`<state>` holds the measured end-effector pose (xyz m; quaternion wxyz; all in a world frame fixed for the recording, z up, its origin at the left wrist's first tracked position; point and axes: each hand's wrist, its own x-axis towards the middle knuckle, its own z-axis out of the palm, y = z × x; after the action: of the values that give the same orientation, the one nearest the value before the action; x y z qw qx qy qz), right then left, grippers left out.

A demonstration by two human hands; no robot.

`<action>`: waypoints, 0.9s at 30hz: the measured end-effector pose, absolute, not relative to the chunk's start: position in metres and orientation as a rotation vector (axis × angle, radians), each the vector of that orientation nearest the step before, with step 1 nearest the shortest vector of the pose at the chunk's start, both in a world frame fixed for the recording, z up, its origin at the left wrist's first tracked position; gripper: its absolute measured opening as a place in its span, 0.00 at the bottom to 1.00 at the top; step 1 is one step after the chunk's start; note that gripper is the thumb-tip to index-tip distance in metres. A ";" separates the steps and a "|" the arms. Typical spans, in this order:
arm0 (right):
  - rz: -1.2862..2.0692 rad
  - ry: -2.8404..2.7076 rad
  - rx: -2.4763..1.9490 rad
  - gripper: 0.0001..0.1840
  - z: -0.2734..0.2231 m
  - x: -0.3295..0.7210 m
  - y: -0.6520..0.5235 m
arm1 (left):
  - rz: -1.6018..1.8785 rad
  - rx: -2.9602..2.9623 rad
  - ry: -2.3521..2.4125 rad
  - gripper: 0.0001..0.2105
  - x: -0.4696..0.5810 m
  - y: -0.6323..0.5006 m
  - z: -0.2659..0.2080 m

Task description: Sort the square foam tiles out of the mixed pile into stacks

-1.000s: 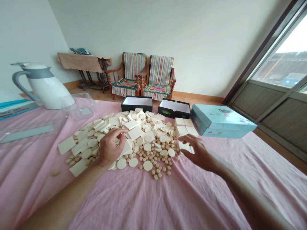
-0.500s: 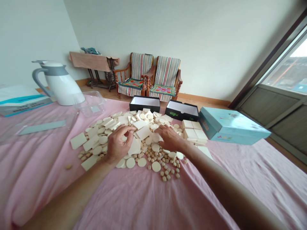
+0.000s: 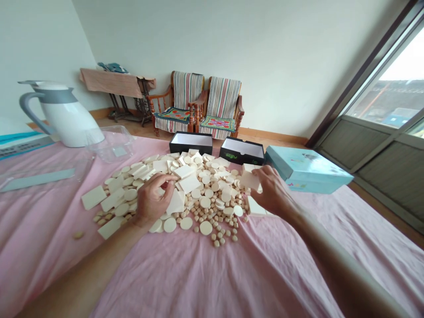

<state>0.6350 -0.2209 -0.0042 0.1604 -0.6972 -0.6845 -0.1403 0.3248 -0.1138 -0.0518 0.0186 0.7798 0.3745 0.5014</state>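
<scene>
A heap of pale wooden pieces (image 3: 206,177) lies spread before me: flat squares, round discs and small cubes with rounded corners. At the heap's left part, my left hand (image 3: 154,199) is closed, thumb and forefinger drawn together; whatever they may hold is hidden. Beside its fingertips rest a square tile (image 3: 189,183) and other loose squares. My right hand (image 3: 272,187) is over the right side, thumb and fingers gripping a pale square tile (image 3: 249,181). That hand partly hides the stacked squares beneath it. Below its wrist lie flat square tiles (image 3: 260,206) on the cloth.
Two black open boxes (image 3: 191,143) (image 3: 241,151) stand behind the heap, with a light-blue shoebox (image 3: 313,172) to their right. A white-and-grey jug (image 3: 68,117), a clear plastic container (image 3: 114,143) and a flat clear package (image 3: 39,179) occupy the left of the pink cloth (image 3: 185,274).
My right hand has moved right, from the middle of the heap to the stacked squares, and now grips a square tile. My left hand keeps its pose. The view has turned slightly right.
</scene>
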 end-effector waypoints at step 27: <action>-0.302 -1.402 -2.251 0.22 -0.071 0.672 -0.275 | 1.520 2.437 1.164 0.07 0.326 -0.111 -0.057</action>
<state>0.6724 -0.2745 -0.0710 0.2343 -0.8200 -0.5106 -0.1099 0.3259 -0.1111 -0.0574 0.0212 0.7863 0.3755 0.4902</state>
